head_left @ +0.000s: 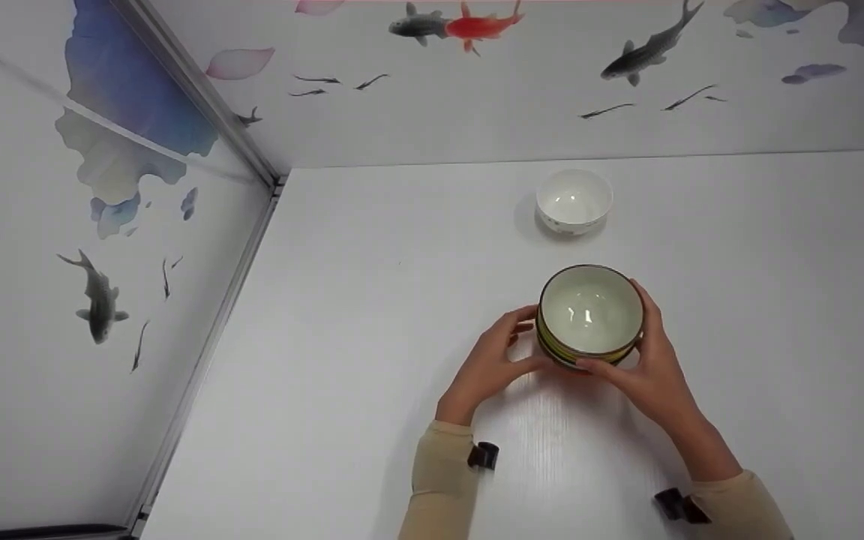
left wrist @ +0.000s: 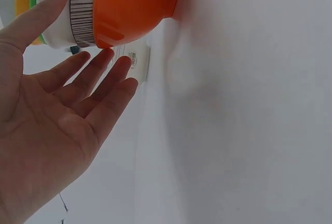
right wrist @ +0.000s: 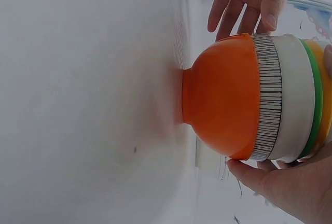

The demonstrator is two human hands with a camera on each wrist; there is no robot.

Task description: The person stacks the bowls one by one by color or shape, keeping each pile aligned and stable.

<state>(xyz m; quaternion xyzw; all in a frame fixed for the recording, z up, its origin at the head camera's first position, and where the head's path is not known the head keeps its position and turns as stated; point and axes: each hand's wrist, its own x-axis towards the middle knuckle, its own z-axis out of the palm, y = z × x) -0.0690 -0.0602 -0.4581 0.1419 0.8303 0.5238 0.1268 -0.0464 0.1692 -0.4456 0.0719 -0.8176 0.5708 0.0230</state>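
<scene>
A stack of nested bowls [head_left: 589, 311] stands on the white table, the top one pale inside with a dark rim. At the bottom is an orange bowl [right wrist: 223, 99] with a black-lined band; white, green and yellow bands show above it. My right hand [head_left: 653, 375] grips the stack, thumb at the near rim and fingers along the right side. On the other side my left hand [head_left: 488, 364] is spread beside the stack. In the left wrist view its thumb [left wrist: 44, 14] lies against the bowls, while its other fingers are loosely extended near the orange one.
Behind the stack, a small white bowl [head_left: 574, 202] sits on the table [head_left: 342, 315]. Panels printed with fish [head_left: 100, 304] rise along the left and back edges. A dark wrist device [head_left: 484, 456] is on the left sleeve, another [head_left: 681, 506] on the right.
</scene>
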